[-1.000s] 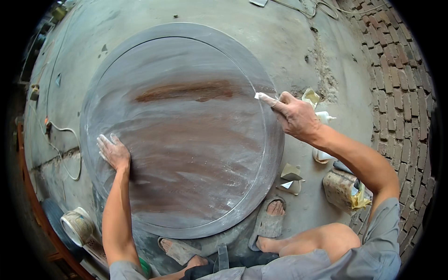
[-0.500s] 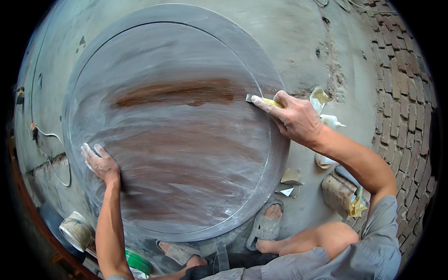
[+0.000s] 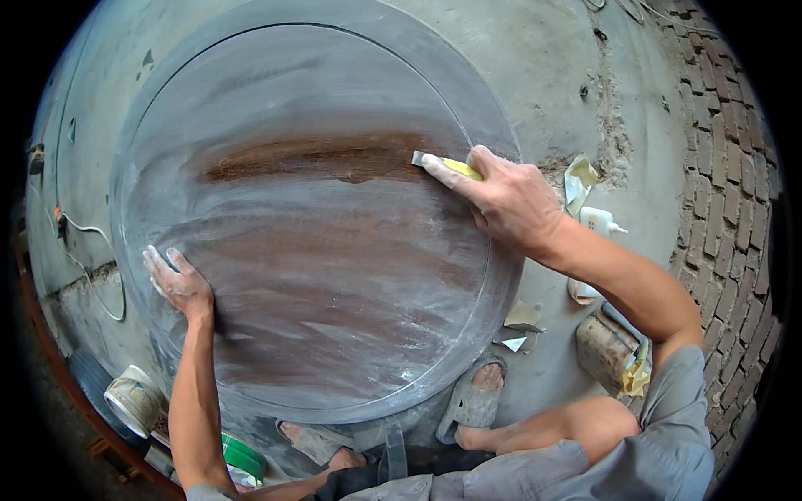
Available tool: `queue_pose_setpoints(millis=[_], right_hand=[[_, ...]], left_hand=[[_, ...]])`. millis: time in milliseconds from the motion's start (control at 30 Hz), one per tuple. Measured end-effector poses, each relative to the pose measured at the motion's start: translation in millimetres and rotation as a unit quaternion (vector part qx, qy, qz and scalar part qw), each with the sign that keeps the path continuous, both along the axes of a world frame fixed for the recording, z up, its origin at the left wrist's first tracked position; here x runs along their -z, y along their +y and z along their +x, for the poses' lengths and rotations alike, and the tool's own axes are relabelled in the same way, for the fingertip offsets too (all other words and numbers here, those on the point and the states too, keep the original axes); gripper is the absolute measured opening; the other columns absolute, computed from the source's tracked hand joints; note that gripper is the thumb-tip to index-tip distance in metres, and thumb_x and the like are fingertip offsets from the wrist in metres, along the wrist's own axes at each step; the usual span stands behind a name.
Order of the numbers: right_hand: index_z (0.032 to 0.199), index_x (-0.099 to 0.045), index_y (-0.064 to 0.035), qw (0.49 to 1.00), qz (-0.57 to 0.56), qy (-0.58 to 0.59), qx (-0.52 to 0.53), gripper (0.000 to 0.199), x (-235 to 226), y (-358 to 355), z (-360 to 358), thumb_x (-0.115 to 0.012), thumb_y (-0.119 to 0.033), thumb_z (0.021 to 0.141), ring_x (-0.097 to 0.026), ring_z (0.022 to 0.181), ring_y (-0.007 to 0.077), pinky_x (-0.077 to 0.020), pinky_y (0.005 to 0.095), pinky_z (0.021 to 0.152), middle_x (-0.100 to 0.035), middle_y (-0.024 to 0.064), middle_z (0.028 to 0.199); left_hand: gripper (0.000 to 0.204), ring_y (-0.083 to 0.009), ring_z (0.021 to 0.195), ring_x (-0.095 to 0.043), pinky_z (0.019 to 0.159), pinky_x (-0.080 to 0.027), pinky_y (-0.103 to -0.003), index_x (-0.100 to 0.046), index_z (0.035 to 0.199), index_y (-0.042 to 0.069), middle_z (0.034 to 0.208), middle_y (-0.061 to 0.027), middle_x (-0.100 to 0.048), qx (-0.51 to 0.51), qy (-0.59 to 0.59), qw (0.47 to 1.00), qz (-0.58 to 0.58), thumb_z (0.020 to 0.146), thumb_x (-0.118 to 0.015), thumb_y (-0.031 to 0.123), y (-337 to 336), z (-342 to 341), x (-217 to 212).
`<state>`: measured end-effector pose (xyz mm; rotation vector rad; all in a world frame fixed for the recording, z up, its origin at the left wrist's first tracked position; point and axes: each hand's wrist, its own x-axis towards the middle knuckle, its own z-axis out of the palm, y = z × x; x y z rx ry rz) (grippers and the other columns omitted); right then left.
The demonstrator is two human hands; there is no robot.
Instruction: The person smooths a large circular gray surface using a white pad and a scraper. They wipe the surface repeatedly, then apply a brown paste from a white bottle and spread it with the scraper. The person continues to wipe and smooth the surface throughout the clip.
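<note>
Your right hand [image 3: 510, 200] was pressed down on a yellow sanding pad [image 3: 447, 164], fingers stretched flat along its top and thumb tucked at its side, so that you gripped the pad against the big round tabletop [image 3: 309, 250] rather than lifting it. The pad sat near the right-hand part of the disc, at the end of the bare reddish-brown streak [image 3: 326, 157] that ran across the upper half, while the surface around it was dusted pale grey. Your left hand [image 3: 180, 284] held nothing: it lay open, palm down, fingers spread and whitened with dust, flat on the left edge of the tabletop just inside the raised rim. The disc lay on a concrete floor [image 3: 551, 75], with a brick wall [image 3: 727, 192] along the right. Your sandalled foot [image 3: 474, 399] rested just beside the lower right rim, and scraps of used sandpaper [image 3: 522, 326] lay near it. Farther right stood a small white squeeze bottle [image 3: 600, 221] and a dirty tin [image 3: 606, 351] with a yellow rag. At the lower left, well apart from your hands, were a paint-smeared cup [image 3: 132, 401] and a green roll of tape [image 3: 242, 455].
</note>
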<state>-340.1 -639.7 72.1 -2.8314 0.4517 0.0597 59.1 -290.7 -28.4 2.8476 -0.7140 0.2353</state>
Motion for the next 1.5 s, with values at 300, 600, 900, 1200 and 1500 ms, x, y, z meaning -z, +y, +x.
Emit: queue_pose_setpoints(millis=[300, 600, 900, 1200, 1500], right_hand=[[0.151, -0.054, -0.0266, 1.0, -0.019, 0.002, 0.0, 0.068, 1, 0, 0, -0.061, -0.005, 0.087, -0.067, 0.069, 0.0248, -0.0585, 0.0376, 0.059, -0.057, 0.0102, 0.093], [0.152, -0.053, -0.0265, 1.0, -0.019, -0.005, -0.006, 0.066, 2, -1, -2, -0.06, -0.005, 0.09, -0.067, 0.069, 0.0227, -0.0593, 0.0356, 0.06, -0.056, 0.0095, 0.091], [0.149, -0.055, -0.025, 1.0, -0.007, -0.006, -0.003, 0.062, 5, -3, -1, -0.059, -0.004, 0.091, -0.067, 0.069, 0.0235, -0.0586, 0.036, 0.06, -0.056, 0.0099, 0.092], [0.149, -0.056, -0.0233, 1.0, -0.014, -0.004, -0.016, 0.058, 1, -4, 19, -0.056, -0.006, 0.094, -0.069, 0.076, 0.025, -0.0603, 0.0376, 0.06, -0.058, 0.0112, 0.093], [0.149, -0.055, -0.023, 0.999, -0.022, -0.011, -0.034, 0.056, 3, -3, 32, -0.057, -0.006, 0.095, -0.07, 0.073, 0.0264, -0.0612, 0.0374, 0.062, -0.06, 0.0129, 0.096]], left_hand=[[0.065, -0.035, 0.155, -0.028, 0.127, -0.019, -0.046, -0.037, 0.157, -0.004, 0.165, -0.0224, -0.034, 0.002, -0.017, 1.0, 0.012, 0.109, -0.04, 0.04, 11, 4, 4], [0.065, -0.0338, 0.156, -0.028, 0.127, -0.018, -0.047, -0.036, 0.158, -0.003, 0.166, -0.0216, -0.032, 0.0, -0.013, 1.0, 0.01, 0.109, -0.039, 0.04, 9, 2, 2], [0.064, -0.0348, 0.155, -0.028, 0.127, -0.018, -0.049, -0.038, 0.157, -0.003, 0.165, -0.0225, -0.033, 0.002, -0.025, 1.0, 0.0, 0.109, -0.04, 0.039, 11, 2, 2], [0.063, -0.0347, 0.155, -0.028, 0.127, -0.018, -0.049, -0.038, 0.157, -0.003, 0.165, -0.0225, -0.034, -0.005, -0.026, 1.0, 0.008, 0.109, -0.04, 0.039, 12, 4, 6], [0.063, -0.0347, 0.155, -0.028, 0.127, -0.018, -0.049, -0.038, 0.157, -0.004, 0.165, -0.0222, -0.035, -0.011, -0.02, 1.0, 0.007, 0.109, -0.041, 0.036, 8, -1, 3]])
